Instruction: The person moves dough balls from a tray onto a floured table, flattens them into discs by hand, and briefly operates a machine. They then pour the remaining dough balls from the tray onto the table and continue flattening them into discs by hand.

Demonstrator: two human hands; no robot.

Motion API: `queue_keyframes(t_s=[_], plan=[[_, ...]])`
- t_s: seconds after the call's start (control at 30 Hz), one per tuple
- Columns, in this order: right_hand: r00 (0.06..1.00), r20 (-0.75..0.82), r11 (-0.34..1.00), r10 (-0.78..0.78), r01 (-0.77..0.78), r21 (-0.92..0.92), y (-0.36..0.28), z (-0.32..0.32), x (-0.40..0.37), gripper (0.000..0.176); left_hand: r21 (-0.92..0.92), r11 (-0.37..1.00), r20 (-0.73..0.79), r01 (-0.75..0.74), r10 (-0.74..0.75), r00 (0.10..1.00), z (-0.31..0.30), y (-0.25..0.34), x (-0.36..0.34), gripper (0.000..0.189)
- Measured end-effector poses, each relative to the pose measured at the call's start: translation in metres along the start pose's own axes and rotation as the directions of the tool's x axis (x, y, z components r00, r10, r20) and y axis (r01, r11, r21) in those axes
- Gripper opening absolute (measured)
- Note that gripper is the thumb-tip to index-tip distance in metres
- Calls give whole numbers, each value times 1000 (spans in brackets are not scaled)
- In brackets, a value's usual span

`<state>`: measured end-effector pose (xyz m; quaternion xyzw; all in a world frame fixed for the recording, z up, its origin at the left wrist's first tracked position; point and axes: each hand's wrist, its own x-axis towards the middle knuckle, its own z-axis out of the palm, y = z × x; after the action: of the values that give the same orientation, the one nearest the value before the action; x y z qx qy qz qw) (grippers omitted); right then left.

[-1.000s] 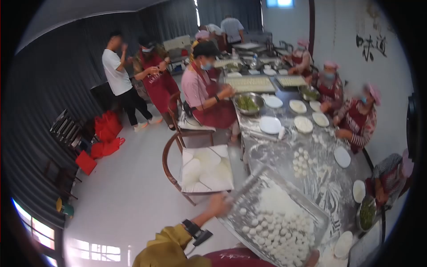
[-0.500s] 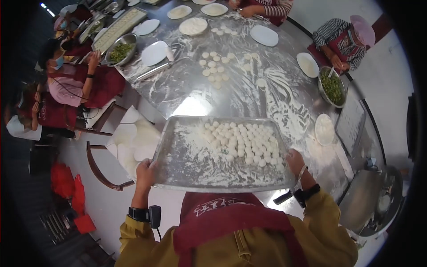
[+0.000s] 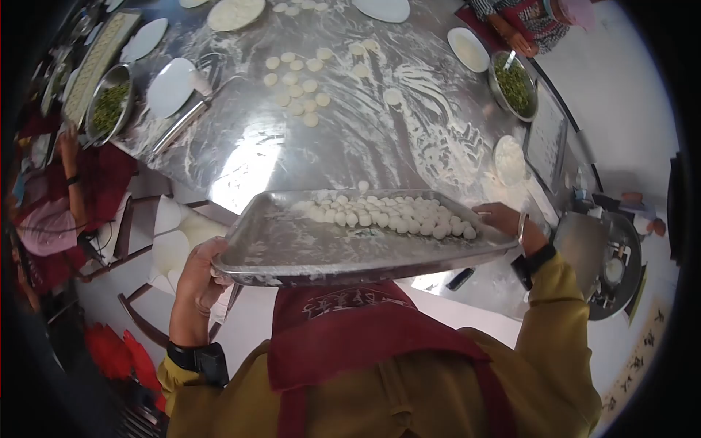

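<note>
A floured metal tray (image 3: 292, 252) is held between my two hands at the table's near edge. Many small white dough balls (image 3: 398, 217) are gathered toward its far and right part. Around the tray's left end my left hand (image 3: 198, 276) is closed, thumb at the rim. My right hand (image 3: 504, 217) grips the right end, its fingers partly hidden by the tray. The far rim tilts away and down, and one dough ball (image 3: 363, 187) shows just beyond it.
The steel table (image 3: 321, 157) is streaked with flour and carries flattened dough pieces (image 3: 296, 91). A rolling pin (image 3: 179, 130), white plate (image 3: 170, 87) and bowls of chopped greens (image 3: 111, 106) (image 3: 513, 86) lie around it. Co-workers sit at left and far right; a chair (image 3: 142, 314) stands left.
The tray has risen and tipped, its near edge higher, with the dough balls bunched toward the far side. One ball now shows past the far rim. My view has shifted.
</note>
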<state>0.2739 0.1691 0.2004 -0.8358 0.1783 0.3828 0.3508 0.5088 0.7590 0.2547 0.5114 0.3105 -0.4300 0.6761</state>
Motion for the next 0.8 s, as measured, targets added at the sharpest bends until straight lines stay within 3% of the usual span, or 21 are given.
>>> queue_keyframes(t_s=[0.07, 0.17, 0.23, 0.3, 0.4, 0.47, 0.53, 0.6, 0.63, 0.7, 0.73, 0.8], plan=[[992, 70, 995, 101, -102, 15, -25, -20, 2, 40, -110, 987, -86, 114, -124, 989, 15, 13, 13, 18], [967, 155, 975, 202, -213, 58, -36, -41, 13, 42, -127, 964, 195, 232, -205, 959, -5, 29, 40, 29], [951, 208, 968, 229, -245, 50, -41, -51, 22, 42, 45, 999, 26, 19, -20, 999, 10, 25, 51, 23], [942, 217, 955, 256, -281, 94, -47, -58, 28, 42, 186, 981, -22, -49, 54, 998, 22, 29, 68, 21], [920, 228, 928, 321, -353, 117, -63, -61, 31, 43, 312, 949, 99, 37, -71, 993, 22, 32, 95, 22], [911, 212, 898, 353, -394, 196, -48, -51, 30, 45, 421, 904, 259, 70, -194, 946, 7, 38, 103, 30], [908, 198, 887, 371, -409, 214, -44, -42, 22, 46, 513, 859, 270, 8, -169, 948, 1, 37, 105, 30], [913, 185, 904, 364, -394, 166, -52, -38, 14, 46, 633, 730, 390, -257, -14, 921, -9, 35, 106, 28], [920, 171, 918, 353, -375, 126, -55, -40, 10, 46, 666, 579, 512, -469, 102, 853, -19, 32, 111, 26], [931, 153, 939, 330, -340, 45, -61, -42, -1, 46, 727, 555, 441, -404, 73, 894, -41, 28, 131, 23], [934, 148, 933, 324, -341, 110, -63, -43, -9, 46, 734, 668, 233, -122, -79, 969, -53, 30, 148, 22], [941, 129, 912, 313, -335, 235, -62, -50, -22, 47, 730, 683, 155, 4, -171, 973, -54, 34, 162, 20]])
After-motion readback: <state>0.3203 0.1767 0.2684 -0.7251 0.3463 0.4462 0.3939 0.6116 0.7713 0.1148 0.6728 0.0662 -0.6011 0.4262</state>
